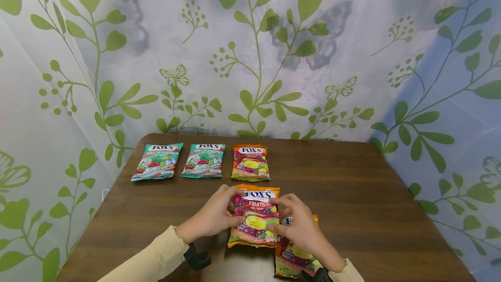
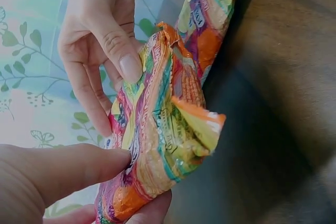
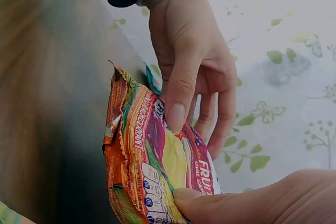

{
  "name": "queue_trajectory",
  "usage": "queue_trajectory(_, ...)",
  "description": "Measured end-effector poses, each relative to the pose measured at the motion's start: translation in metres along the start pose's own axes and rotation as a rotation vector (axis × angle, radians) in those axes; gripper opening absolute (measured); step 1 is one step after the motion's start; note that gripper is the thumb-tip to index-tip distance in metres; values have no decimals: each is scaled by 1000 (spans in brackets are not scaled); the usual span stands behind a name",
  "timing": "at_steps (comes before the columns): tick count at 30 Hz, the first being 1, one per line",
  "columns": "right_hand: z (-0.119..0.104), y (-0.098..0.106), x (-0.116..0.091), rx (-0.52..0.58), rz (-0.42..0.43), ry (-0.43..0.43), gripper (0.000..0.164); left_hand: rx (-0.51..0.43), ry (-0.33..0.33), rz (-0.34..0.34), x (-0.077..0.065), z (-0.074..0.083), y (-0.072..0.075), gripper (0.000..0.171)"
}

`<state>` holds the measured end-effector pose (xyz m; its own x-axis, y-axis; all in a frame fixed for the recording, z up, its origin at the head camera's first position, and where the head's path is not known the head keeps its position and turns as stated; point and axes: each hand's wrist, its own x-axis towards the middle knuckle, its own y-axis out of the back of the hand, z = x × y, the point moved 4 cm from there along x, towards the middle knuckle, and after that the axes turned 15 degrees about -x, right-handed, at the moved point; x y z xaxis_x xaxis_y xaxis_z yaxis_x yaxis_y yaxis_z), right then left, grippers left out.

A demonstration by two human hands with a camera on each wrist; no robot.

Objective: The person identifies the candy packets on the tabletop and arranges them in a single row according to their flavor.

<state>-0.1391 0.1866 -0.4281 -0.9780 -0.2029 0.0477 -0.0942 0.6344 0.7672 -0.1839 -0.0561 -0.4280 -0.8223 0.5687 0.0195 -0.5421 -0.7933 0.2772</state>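
Both hands hold a Fox's Fruits candy bag, its printed front facing up, over the near middle of the table. My left hand grips its left side, the thumb on the front and fingers curled behind, as the left wrist view shows. On the opposite side my right hand pinches the edge, thumb on the front. In the right wrist view the bag is tilted, its lower seam crumpled. A second Fox's Fruits bag lies beneath the right hand, partly hidden by it and by the held bag.
Along the back of the brown table lie two teal Mint Blossom candy bags and another orange Fruits bag, side by side. A leaf-patterned curtain hangs behind the table. Dark straps circle the wrists.
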Motion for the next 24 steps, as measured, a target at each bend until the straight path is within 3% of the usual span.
queue_trajectory(6, 3, 13, 6, -19, 24, -13, 54, 32, -49, 11, 12, 8, -2, 59)
queue_trajectory(17, 15, 28, 19, -68, 72, -34, 53, 42, -72, 28, 42, 7, -6, 58)
queue_trajectory(24, 22, 34, 30, -93, 89, -64, 56, 96, -108, 47, 62, 8, -5, 57)
